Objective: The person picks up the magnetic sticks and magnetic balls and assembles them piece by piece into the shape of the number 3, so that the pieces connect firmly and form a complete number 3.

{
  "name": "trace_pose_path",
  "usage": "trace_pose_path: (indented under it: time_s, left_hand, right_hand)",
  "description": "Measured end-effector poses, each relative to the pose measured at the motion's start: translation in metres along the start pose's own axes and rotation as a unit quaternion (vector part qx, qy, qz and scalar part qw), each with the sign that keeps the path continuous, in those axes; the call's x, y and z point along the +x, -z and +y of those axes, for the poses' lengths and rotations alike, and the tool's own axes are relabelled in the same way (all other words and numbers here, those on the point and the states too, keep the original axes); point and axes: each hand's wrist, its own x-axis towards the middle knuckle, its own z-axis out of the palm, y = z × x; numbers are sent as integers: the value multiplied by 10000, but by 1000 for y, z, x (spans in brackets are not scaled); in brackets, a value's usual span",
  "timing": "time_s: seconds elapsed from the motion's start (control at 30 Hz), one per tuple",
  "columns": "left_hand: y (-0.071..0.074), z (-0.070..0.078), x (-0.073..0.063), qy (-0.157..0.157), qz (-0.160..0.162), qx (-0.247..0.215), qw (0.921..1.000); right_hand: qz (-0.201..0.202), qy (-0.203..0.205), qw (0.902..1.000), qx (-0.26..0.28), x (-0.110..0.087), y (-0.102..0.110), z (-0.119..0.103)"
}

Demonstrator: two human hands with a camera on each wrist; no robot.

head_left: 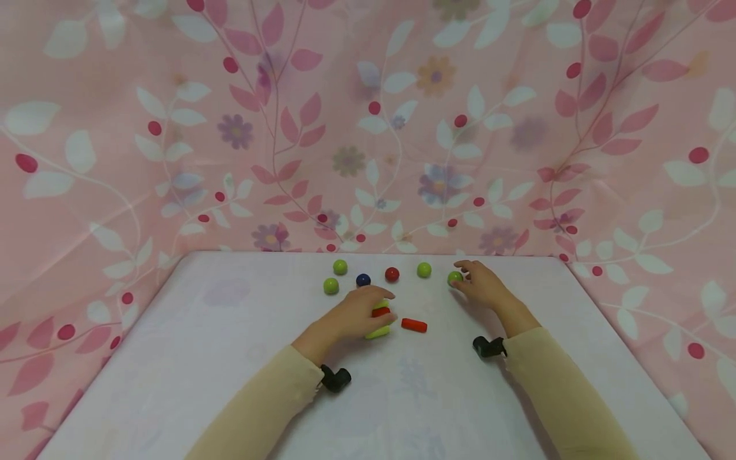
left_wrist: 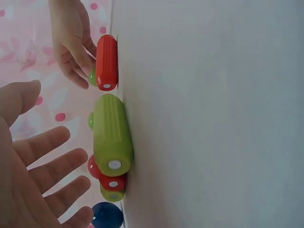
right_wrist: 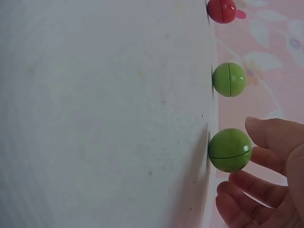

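My left hand [head_left: 353, 313] hovers beside a row of short ribbed rods with its fingers spread. The row has a near green rod [left_wrist: 113, 135], a red rod [head_left: 381, 312] behind it and another green rod [left_wrist: 112, 194] farthest back; the hand partly covers them in the head view. A second red rod [head_left: 414, 325] lies by itself to their right. At the right, my right hand [head_left: 485, 285] is at a glossy green ball [right_wrist: 230, 150] resting on the table. Thumb and fingers stand loosely around the ball's far side, not closed on it.
Farther back on the white table [head_left: 230, 358] stand a green ball [head_left: 424, 269], a red ball [head_left: 392, 274], a blue ball [head_left: 363, 280] and two more green balls [head_left: 331, 285] at the left. Pink floral cloth [head_left: 368, 128] hangs behind the table's back edge.
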Motion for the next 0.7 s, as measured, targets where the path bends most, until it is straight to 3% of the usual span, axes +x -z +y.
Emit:
trace_pose_path:
  time_s: [0.3,0.7]
  left_hand:
    - [-6,3,8,7,-118,-295,9995]
    - [-12,12,17,-204,-227,-402,9987]
  right_hand:
    - [-54,-121,9995,277,6,-2,0]
    - [-64,-243,9989,400,6,-4,0]
